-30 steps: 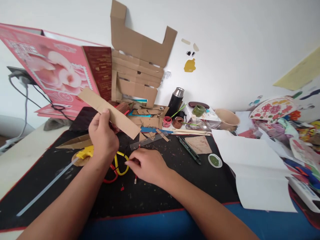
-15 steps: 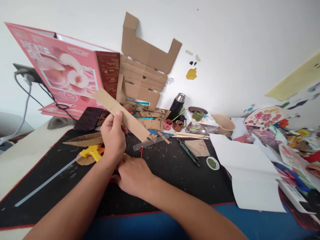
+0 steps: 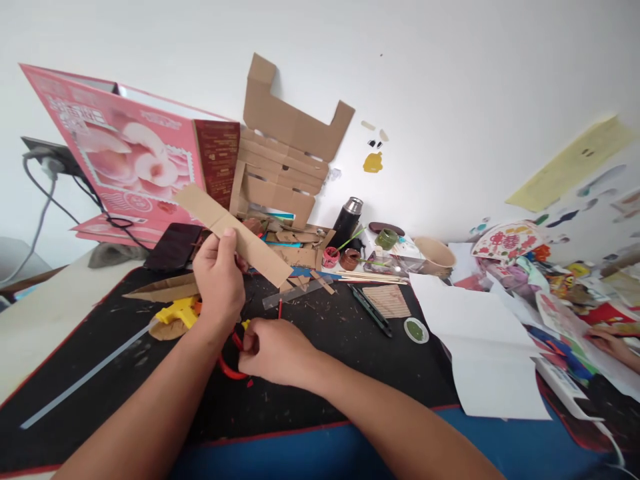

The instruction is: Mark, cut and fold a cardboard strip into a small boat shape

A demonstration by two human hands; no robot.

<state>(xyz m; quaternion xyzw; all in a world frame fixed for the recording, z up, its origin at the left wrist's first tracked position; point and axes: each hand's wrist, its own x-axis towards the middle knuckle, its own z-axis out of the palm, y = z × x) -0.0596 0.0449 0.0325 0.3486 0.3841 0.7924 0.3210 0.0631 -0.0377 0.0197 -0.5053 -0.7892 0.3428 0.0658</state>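
My left hand (image 3: 219,277) pinches a strip of brown cardboard (image 3: 255,250) between thumb and fingers, holding it slanted above the black mat (image 3: 320,360). Lower down, my right hand (image 3: 275,353) is closed at a pair of red-handled scissors (image 3: 231,368). One red loop shows left of its fingers, and the blades cannot be made out. Behind my left wrist lies a yellow glue gun (image 3: 177,312) with a long pale glue stick (image 3: 85,377) sticking out of it. A pointed piece of folded cardboard (image 3: 163,288) lies just beyond the gun.
A clear ruler (image 3: 295,293), cardboard scraps and a green cutter (image 3: 370,312) lie on the mat. Paint jars (image 3: 351,259) and a black flask (image 3: 349,223) stand behind. White paper (image 3: 487,347) covers the right side. Another person's hand (image 3: 613,343) is at the right edge.
My right hand has moved slightly right and down, out from behind my left wrist, and the red scissor loop now shows. The view has shifted a little; my left hand still holds the strip.
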